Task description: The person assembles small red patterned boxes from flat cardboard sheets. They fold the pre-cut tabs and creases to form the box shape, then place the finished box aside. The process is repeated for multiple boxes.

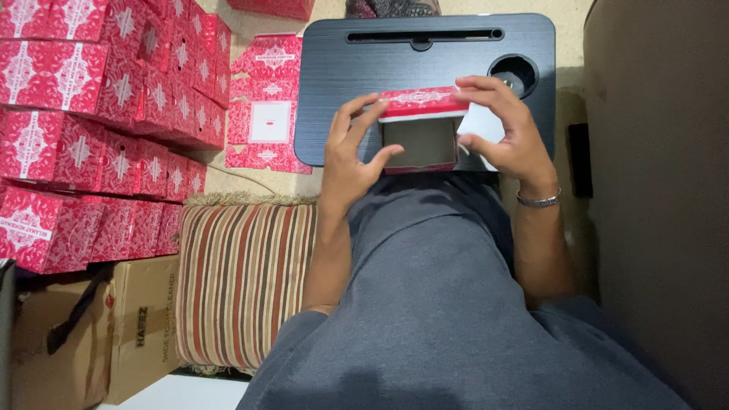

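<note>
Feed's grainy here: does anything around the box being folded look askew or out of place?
Nothing damaged or spilled. The red box held by the left hand and right hand is only half formed, top open. Flat red blanks lie loosely beside the lap desk.

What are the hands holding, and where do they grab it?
Both hands hold a red patterned box, open toward the camera. The left hand grips its left side; the right hand grips its right side and top flap.

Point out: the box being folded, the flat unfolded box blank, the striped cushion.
red box (pixel 422 104): head view, on its patterned top flap.
flat box blank (pixel 267 121): head view, on its pale centre panel.
striped cushion (pixel 247 281): head view, middle of its striped top.
</note>
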